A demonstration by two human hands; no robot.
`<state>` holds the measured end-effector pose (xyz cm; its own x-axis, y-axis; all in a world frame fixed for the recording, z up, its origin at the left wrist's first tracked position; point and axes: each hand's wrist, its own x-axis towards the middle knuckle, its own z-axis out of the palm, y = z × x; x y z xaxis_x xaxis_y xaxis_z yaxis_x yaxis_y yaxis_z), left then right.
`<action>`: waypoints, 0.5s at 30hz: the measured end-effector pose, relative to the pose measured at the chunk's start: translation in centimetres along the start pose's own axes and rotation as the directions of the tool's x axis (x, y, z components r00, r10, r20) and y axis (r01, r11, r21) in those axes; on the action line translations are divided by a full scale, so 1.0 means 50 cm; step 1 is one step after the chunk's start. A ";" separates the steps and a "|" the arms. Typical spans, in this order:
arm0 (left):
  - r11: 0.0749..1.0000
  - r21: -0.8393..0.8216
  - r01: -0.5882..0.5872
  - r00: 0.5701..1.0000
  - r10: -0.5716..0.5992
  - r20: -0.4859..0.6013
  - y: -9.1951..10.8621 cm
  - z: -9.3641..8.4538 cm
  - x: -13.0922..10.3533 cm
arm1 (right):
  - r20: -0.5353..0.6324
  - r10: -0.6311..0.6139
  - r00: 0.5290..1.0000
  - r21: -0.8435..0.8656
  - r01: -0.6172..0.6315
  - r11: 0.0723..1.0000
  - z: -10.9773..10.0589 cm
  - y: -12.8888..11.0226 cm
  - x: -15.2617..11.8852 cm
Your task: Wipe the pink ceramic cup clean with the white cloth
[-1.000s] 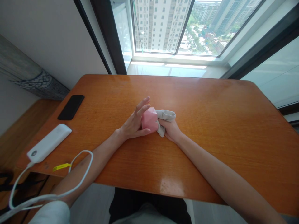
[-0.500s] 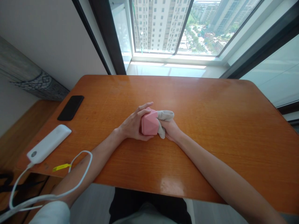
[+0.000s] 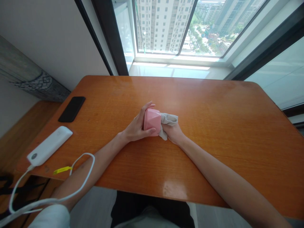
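A pink faceted pot-like object [image 3: 152, 120] is held above the middle of the table. My left hand [image 3: 137, 127] is wrapped round its left side, thumb across the near face and fingers along the far edge. A light grey cloth [image 3: 169, 119] is bunched against the object's right side. My right hand [image 3: 174, 131] grips this cloth, with its fingertips hidden behind the cloth and the pink object. Whether the cloth reaches inside the object cannot be seen.
On the left of the wooden table [image 3: 225, 142] lie a black phone [image 3: 72, 109] and a white power bank [image 3: 49, 145]. A white cable [image 3: 91, 167] with a yellow tag [image 3: 62, 170] loops over my left forearm. A window [image 3: 178, 31] is beyond the far edge.
My left thumb has shifted up onto the near face of the pink object, and the left fingers have moved along its far edge. The cloth's folds have changed shape slightly in my right hand.
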<state>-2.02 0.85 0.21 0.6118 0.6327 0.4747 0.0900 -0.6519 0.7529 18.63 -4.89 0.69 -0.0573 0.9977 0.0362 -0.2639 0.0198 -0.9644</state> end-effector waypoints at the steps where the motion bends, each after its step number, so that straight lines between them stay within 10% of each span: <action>1: 0.998 0.012 -0.067 0.998 0.067 -0.002 -0.002 -0.003 0.001 | -0.017 0.018 1.000 0.049 -0.017 0.999 0.002 0.000 0.002; 7: 0.849 0.306 -0.431 0.902 0.401 0.160 -0.017 -0.027 0.011 | -0.012 0.161 0.987 0.211 -0.155 0.965 0.007 -0.014 0.008; 15: 0.830 0.415 -0.373 0.928 0.343 0.149 -0.003 -0.017 0.012 | -0.008 0.175 0.984 0.209 -0.170 0.963 0.000 -0.015 0.010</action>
<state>-2.34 1.68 0.76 0.7156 0.3012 0.6302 0.1724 -0.9505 0.2585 18.80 -4.41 1.42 -0.0953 0.9862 -0.1355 -0.4455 -0.1640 -0.8801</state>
